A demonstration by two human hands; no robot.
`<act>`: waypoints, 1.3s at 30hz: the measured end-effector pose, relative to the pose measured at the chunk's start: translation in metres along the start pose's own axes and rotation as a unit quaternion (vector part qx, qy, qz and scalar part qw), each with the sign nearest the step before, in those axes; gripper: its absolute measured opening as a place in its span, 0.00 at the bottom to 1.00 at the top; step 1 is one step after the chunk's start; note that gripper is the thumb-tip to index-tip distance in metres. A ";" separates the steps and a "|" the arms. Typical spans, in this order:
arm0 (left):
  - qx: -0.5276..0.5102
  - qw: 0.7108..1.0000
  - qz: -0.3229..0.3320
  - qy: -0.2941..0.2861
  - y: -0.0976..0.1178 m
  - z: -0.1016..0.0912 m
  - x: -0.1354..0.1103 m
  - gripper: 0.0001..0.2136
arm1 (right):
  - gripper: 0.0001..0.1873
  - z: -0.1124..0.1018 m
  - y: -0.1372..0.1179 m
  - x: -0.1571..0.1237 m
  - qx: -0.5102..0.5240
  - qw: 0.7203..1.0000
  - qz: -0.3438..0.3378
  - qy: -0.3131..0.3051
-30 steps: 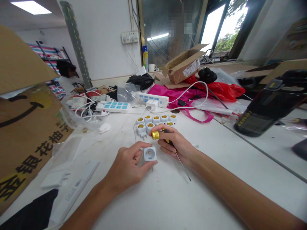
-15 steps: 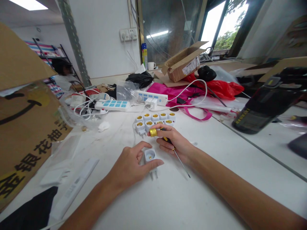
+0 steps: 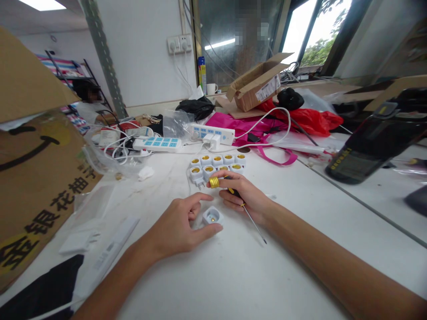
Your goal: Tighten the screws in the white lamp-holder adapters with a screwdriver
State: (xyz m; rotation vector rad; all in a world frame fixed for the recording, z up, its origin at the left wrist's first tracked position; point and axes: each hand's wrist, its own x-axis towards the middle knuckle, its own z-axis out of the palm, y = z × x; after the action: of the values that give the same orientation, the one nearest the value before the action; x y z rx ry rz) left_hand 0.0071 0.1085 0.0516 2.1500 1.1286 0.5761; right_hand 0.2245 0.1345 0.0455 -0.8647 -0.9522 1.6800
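The right hand (image 3: 245,195) pinches a gold screw-thread lamp base (image 3: 214,182) between thumb and fingertips, while its other fingers curl around the black-and-yellow handle of a screwdriver (image 3: 235,193). The thin shaft slants down and to the right over the white table (image 3: 287,266). The left hand (image 3: 176,226) is loosely spread, with its index finger raised and its thumb at the lower edge of a white socket adapter (image 3: 212,217). The adapter lies on the table between the 2 hands, with its round socket facing up. Just past the right fingertips stand 2 rows of white adapters with gold-lined sockets (image 3: 215,166). Beyond them lie 2 white power strips with blue switches (image 3: 156,143), tangled white cable (image 3: 116,151), and a pink bag (image 3: 227,124). A large cardboard box (image 3: 33,178) rises at the left edge, and a seated person (image 3: 85,100) is in the far background.
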 end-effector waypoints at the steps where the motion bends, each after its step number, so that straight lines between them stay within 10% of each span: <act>1: 0.004 1.000 -0.014 0.001 -0.002 -0.002 0.001 0.25 | 0.17 0.000 0.000 0.000 -0.003 1.000 0.002 0.001; 26: 0.000 1.000 -0.007 0.026 -0.031 -0.030 0.005 0.24 | 0.12 -0.003 0.001 0.001 -0.154 0.987 0.032 -0.043; 39: 0.004 0.997 -0.018 0.073 -0.023 0.005 0.006 0.24 | 0.14 0.000 0.005 0.001 -0.135 0.990 0.022 -0.031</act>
State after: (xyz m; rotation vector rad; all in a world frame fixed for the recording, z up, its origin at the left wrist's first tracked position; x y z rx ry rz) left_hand 0.0008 0.1222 0.0324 2.1182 1.2474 0.7220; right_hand 0.2224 0.1345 0.0410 -1.0219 -1.2312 1.6467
